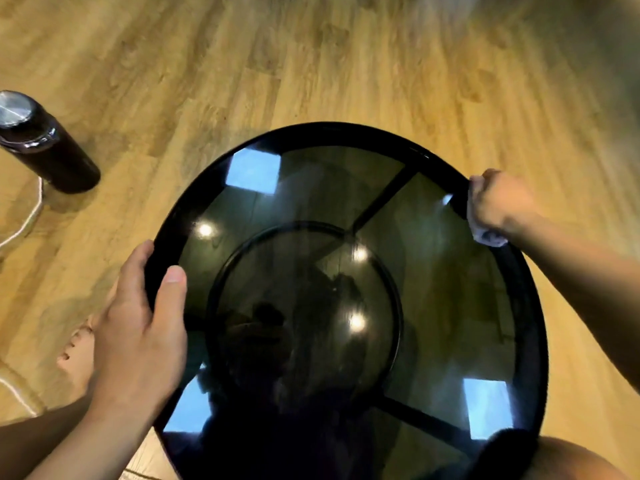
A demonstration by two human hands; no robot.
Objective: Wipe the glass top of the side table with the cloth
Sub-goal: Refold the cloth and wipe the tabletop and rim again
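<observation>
A round side table with a dark glass top (311, 188) and a black rim (325, 128) fills the middle of the head view. My left hand (138, 327) grips the rim on the left side, thumb resting on the glass. At the right edge of the rim my right hand (498, 202) is closed on a small pale cloth (485, 235), which presses against the rim there. Most of the cloth is hidden under the hand. Ceiling lights and windows reflect in the glass.
A dark cylindrical bottle (45, 143) with a metal cap stands on the wooden floor (311, 64) at the left. A white cord (27, 220) runs along the floor beside it. A bare foot (78, 351) rests under my left arm.
</observation>
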